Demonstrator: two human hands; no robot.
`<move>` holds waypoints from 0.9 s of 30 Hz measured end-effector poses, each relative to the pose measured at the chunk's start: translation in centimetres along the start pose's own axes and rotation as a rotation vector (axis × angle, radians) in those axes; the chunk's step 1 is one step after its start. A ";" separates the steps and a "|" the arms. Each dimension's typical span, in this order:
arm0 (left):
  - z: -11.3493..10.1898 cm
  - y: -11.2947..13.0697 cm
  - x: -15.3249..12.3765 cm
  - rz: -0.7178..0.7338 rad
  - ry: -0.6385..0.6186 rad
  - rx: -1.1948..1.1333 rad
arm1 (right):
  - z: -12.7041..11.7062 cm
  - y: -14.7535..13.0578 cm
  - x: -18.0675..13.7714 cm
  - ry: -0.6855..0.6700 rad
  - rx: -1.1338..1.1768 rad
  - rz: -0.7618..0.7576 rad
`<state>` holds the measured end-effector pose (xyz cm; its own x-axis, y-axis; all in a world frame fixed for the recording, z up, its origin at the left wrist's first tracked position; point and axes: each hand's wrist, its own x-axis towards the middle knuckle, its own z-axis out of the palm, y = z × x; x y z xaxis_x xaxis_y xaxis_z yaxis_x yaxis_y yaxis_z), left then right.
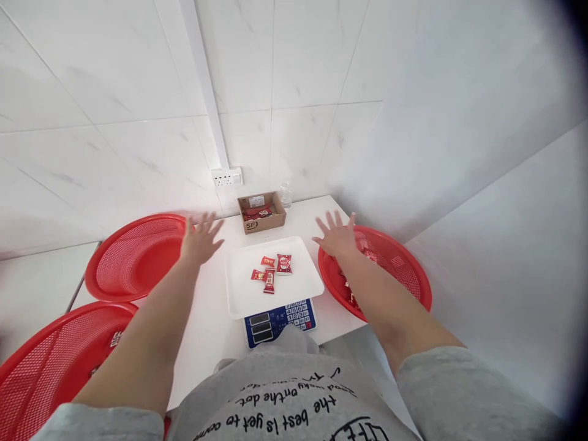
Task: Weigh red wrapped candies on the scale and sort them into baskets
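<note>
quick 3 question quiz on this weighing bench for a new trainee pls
1. True or false: the left hand is holding something.
2. Multiple choice: where do the loose red packets lie? A) on the white scale tray B) on the floor C) in a drawer
3. Fill in: the right hand is spread open at the rim of a red mesh ____.
Key: 1 false, it is open and empty; 2 A; 3 basket.
</note>
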<state>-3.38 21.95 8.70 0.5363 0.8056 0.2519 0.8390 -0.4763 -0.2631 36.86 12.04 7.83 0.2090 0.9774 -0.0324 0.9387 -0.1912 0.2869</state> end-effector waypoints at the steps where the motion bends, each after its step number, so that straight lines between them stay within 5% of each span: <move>1: 0.2 -0.2 -0.1 0.066 0.002 -0.012 | 0.0 0.1 0.0 0.013 0.000 -0.027; 7: 0.7 -0.2 -0.7 -0.096 0.061 -0.043 | -0.1 -0.1 -0.5 -0.022 0.051 0.103; 13: 0.5 11.6 -1.2 0.140 -0.060 -0.281 | -1.5 -9.8 -1.7 -0.032 0.339 -0.403; 16: 0.6 15.2 -4.7 0.068 -0.090 -0.438 | -0.3 -12.0 -3.5 -0.145 0.441 -0.402; 20: 0.8 15.0 -10.9 -0.010 -0.105 -0.601 | 1.6 -11.8 -5.9 -0.286 0.569 -0.380; 27: -1.3 12.6 -17.5 -0.325 -0.196 -0.818 | 2.5 -8.6 -11.1 -0.179 0.817 -0.255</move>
<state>-2.09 1.36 2.18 0.2987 0.9542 0.0153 0.7902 -0.2563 0.5568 27.12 2.62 3.28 -0.0585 0.9833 -0.1721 0.8511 -0.0410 -0.5235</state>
